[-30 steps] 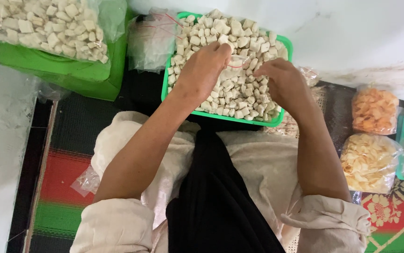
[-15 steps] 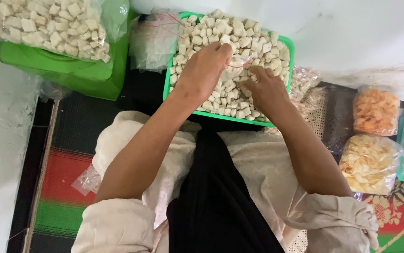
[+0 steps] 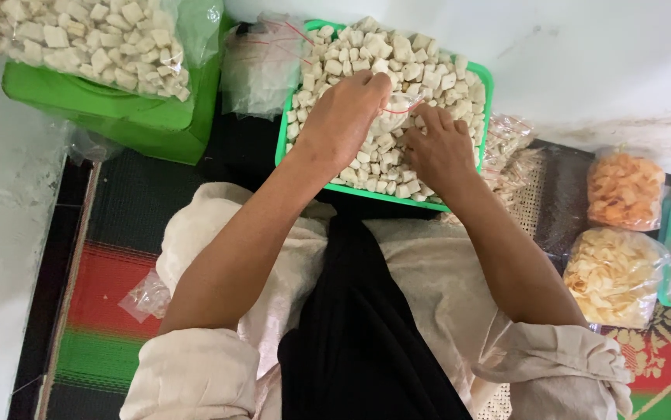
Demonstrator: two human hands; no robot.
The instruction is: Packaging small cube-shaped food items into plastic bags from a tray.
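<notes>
2 hands meet over the tray (image 3: 481,82) of cubes (image 3: 421,74) — left hand (image 3: 343,117) pinches the bag (image 3: 397,109) mouth, right hand (image 3: 438,148) just beside, fingers curled on its other edge.

Clear bag of pale cubes (image 3: 86,43), top left on a green box. Stack of empty clear bags (image 3: 261,66), red-striped, beside the tray. Two clear bags at right: orange crisps (image 3: 623,190) above, pale yellow crisps (image 3: 614,276) below, possibly sealed.

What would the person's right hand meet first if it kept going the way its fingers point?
Probably the small clear plastic bag the left hand pinches, just ahead of the right hand; depth is unclear.
</notes>
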